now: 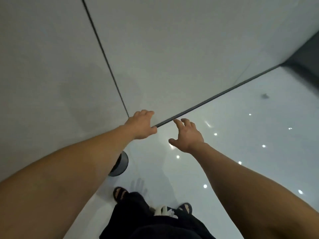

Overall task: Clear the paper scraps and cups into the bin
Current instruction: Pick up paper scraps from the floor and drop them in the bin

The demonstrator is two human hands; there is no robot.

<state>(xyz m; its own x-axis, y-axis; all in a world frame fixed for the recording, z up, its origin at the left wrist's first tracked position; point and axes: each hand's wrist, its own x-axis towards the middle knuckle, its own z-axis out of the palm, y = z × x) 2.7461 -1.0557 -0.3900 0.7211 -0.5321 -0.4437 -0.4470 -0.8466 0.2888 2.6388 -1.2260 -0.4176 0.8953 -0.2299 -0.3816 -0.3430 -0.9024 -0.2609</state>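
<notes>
Both my arms reach forward over a glossy white floor. My left hand (142, 125) has loosely curled fingers and holds nothing. My right hand (187, 135) is spread with relaxed fingers and is empty too. A dark round bin (121, 165) shows partly below my left forearm, by the wall; most of it is hidden behind the arm. No paper scraps or cups are in view.
A pale wall (155, 49) with a dark vertical seam rises ahead, meeting the shiny floor (241, 135) along a dark skirting line. A dark grey area (305, 56) lies at the right. My feet in dark sandals stand at the bottom.
</notes>
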